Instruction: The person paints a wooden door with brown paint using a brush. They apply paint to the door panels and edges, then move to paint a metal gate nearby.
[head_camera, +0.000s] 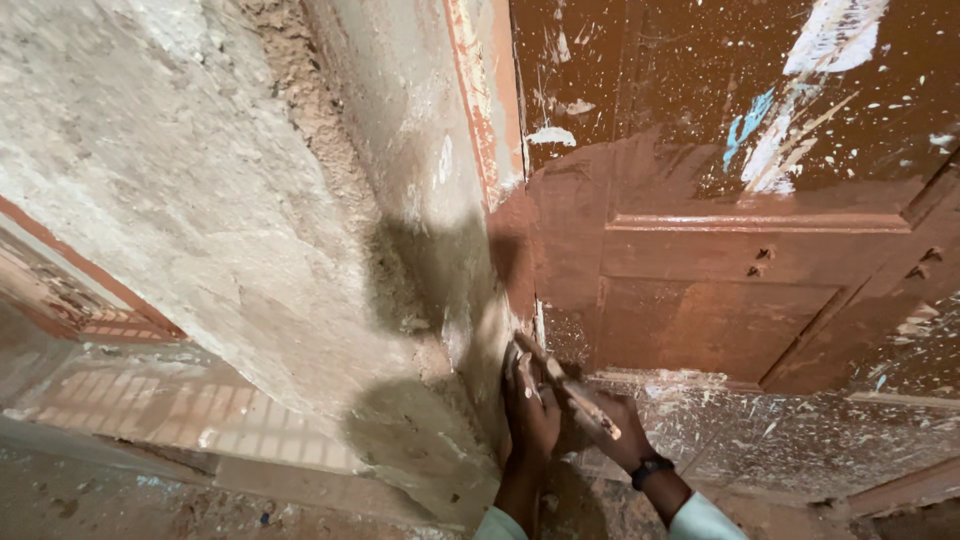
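Low centre of frame: our right hand (612, 428), black wristband on the wrist, is closed around the paint-crusted wooden-handled brush (566, 386). Our left hand (530, 415) lies flat, fingers together, against the rough grey plaster wall edge (440, 300) beside it.

Brush long axis runs diagonally, handle end lower right, working end upper left, tip hidden at the seam where the brown panelled wooden door (720, 300) meets the wall.

Judgement: we should keep strokes short along the seam, bristles angled onto the wood, left hand steadying.
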